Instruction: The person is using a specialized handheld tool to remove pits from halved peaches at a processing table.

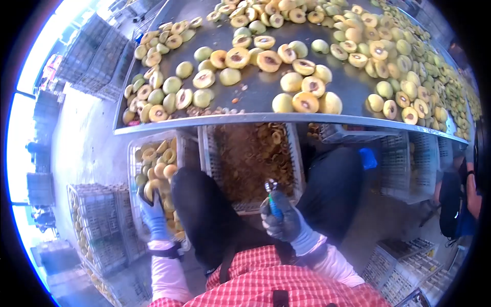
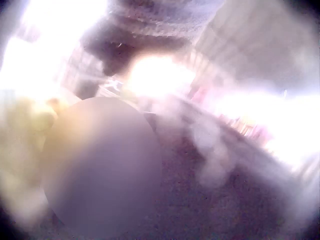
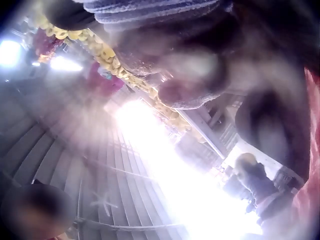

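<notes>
My left hand point(image 1: 152, 212), in a dark-palmed glove, reaches into a white crate point(image 1: 132, 169) of halved yellow peaches at the left. Its thumb and fingers are spread, with a peach half point(image 1: 149, 190) at the fingertips. In front of my lap, my gloved right hand point(image 1: 282, 217) grips a pitting spoon point(image 1: 271, 187) with a shiny metal head and a blue-green handle. Its head overlaps the crate of scraps point(image 1: 250, 163) between my knees. The left wrist view is badly blurred; glare fills much of the right wrist view, where the glove point(image 3: 185, 75) hides the spoon.
A metal table point(image 1: 266, 92) ahead carries many whole and halved peaches point(image 1: 238, 58), with loose pits by its front edge. Stacked crates point(image 1: 105, 220) stand at the left, more crates point(image 1: 404, 266) at the lower right. Another person's arm point(image 1: 473, 192) shows at the right edge.
</notes>
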Motion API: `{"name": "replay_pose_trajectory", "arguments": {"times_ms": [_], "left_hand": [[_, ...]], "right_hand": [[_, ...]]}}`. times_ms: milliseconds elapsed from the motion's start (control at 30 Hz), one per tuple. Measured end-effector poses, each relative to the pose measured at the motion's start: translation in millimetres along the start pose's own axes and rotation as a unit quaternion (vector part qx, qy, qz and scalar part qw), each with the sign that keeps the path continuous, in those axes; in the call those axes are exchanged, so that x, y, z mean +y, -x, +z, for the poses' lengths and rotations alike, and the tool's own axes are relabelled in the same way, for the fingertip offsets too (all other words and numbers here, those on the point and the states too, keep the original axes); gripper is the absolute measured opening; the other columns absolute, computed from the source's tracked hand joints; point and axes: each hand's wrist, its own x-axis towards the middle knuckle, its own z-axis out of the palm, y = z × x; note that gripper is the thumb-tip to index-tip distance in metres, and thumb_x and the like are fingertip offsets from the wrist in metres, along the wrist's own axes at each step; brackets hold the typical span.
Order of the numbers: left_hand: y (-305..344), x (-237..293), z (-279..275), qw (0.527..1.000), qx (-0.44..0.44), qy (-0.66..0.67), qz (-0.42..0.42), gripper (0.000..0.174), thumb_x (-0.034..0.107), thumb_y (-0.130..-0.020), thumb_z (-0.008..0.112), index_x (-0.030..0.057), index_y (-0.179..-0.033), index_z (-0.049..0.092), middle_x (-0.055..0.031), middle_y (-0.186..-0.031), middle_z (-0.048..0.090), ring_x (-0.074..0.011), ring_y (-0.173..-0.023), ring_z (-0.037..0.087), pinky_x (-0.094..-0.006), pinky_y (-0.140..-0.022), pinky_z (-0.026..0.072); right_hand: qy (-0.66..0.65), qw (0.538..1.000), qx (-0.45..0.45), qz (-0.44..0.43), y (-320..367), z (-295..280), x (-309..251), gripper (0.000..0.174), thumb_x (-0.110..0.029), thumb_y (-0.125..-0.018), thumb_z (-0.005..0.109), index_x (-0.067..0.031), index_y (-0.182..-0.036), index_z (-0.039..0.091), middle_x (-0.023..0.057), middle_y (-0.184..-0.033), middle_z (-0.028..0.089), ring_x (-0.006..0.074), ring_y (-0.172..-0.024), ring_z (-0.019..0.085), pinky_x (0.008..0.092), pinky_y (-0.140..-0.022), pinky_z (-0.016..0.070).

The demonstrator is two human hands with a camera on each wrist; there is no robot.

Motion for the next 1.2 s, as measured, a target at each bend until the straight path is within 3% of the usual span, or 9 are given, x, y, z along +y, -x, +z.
{"name": "replay_pose_trajectory", "arguments": {"times_ms": [67, 200, 333, 600, 800, 933, 1067, 1100, 1200], "left_hand": [[-11, -50, -5, 0.951, -0.022, -0.294, -0.088, 0.054, 0.016, -0.081, 0.072, 0.0027, -0.129, 0.049, -0.0229, -0.119, 0.051, -0.0296, -0.101, 0.056, -0.0392, -0.087, 0.0482], [-18, 189, 69, 0.994, -0.073, 0.059, 0.060, 0.052, 0.012, -0.080, 0.073, 0.0000, -0.126, 0.050, -0.0098, -0.098, 0.060, -0.0102, -0.079, 0.056, -0.0228, -0.065, 0.0475], [-46, 277, 190, 0.937, -0.188, -0.019, 0.293, 0.055, 0.036, -0.077, 0.073, 0.0087, -0.120, 0.054, -0.0145, -0.097, 0.063, -0.0278, -0.084, 0.066, -0.0393, -0.070, 0.0517], [-94, 301, 256, 0.777, -0.410, -0.302, 0.370, 0.084, 0.046, -0.065, 0.078, 0.0026, -0.128, 0.042, -0.0191, -0.112, 0.056, -0.0348, -0.101, 0.060, -0.0423, -0.083, 0.0492], [-109, 258, 224, 0.857, -0.447, 0.102, 0.236, 0.063, 0.028, -0.073, 0.078, 0.0017, -0.122, 0.047, -0.0099, -0.109, 0.057, -0.0194, -0.092, 0.059, -0.0304, -0.079, 0.0497], [-29, 265, 162, 0.694, -0.464, 0.545, -0.075, 0.063, 0.031, -0.081, 0.070, -0.0036, -0.128, 0.046, -0.0097, -0.109, 0.058, -0.0195, -0.097, 0.059, -0.0312, -0.089, 0.0474], [30, 264, 143, 0.567, -0.508, 0.624, -0.179, 0.069, 0.036, -0.080, 0.065, -0.0063, -0.131, 0.042, -0.0184, -0.119, 0.056, -0.0274, -0.105, 0.059, -0.0370, -0.093, 0.0478], [35, 264, 142, 0.571, -0.497, 0.627, -0.182, 0.069, 0.037, -0.081, 0.064, -0.0060, -0.131, 0.042, -0.0182, -0.119, 0.056, -0.0269, -0.105, 0.059, -0.0366, -0.093, 0.0477], [40, 253, 137, 0.613, -0.477, 0.609, -0.163, 0.068, 0.038, -0.083, 0.062, -0.0057, -0.131, 0.043, -0.0172, -0.119, 0.056, -0.0252, -0.106, 0.058, -0.0353, -0.093, 0.0469]], "right_hand": [[0.037, 0.993, 0.109, -0.001, -2, 9, 0, 0.048, -0.053, -0.094, 0.046, -0.0066, -0.090, 0.058, -0.0006, -0.052, 0.040, 0.0090, -0.038, 0.033, 0.0213, -0.035, 0.0293], [0.008, 0.988, 0.152, -0.021, -12, 10, -2, 0.044, -0.053, -0.093, 0.049, -0.0090, -0.093, 0.057, 0.0025, -0.057, 0.052, 0.0143, -0.045, 0.050, 0.0257, -0.039, 0.0385], [0.056, 0.979, 0.163, -0.110, -14, 9, -6, 0.045, -0.051, -0.094, 0.048, -0.0069, -0.096, 0.056, 0.0035, -0.058, 0.053, 0.0156, -0.045, 0.050, 0.0285, -0.041, 0.0386], [0.045, 0.962, 0.175, -0.205, -14, 5, -17, 0.038, -0.042, -0.094, 0.053, -0.0064, -0.106, 0.058, 0.0048, -0.067, 0.060, 0.0145, -0.050, 0.055, 0.0262, -0.045, 0.0428], [0.073, 0.954, 0.170, -0.236, -2, 13, -32, 0.034, -0.035, -0.095, 0.055, -0.0066, -0.115, 0.059, 0.0017, -0.071, 0.060, 0.0090, -0.056, 0.055, 0.0221, -0.051, 0.0434], [0.133, 0.931, 0.138, -0.309, 10, 29, -41, 0.025, -0.030, -0.096, 0.055, -0.0078, -0.108, 0.060, -0.0009, -0.074, 0.060, 0.0057, -0.059, 0.053, 0.0202, -0.054, 0.0414], [0.295, 0.869, 0.209, -0.337, 9, 40, -42, 0.017, -0.019, -0.095, 0.056, -0.0030, -0.096, 0.058, 0.0013, -0.072, 0.058, 0.0041, -0.063, 0.051, 0.0212, -0.056, 0.0395], [0.420, 0.769, 0.235, -0.420, 4, 33, -40, 0.016, -0.016, -0.094, 0.057, -0.0005, -0.096, 0.057, 0.0049, -0.070, 0.056, 0.0066, -0.063, 0.052, 0.0244, -0.056, 0.0419], [0.449, 0.767, 0.239, -0.391, 10, 37, -36, 0.016, -0.015, -0.093, 0.058, 0.0005, -0.096, 0.056, 0.0079, -0.069, 0.057, 0.0094, -0.063, 0.054, 0.0271, -0.056, 0.0432]]}}
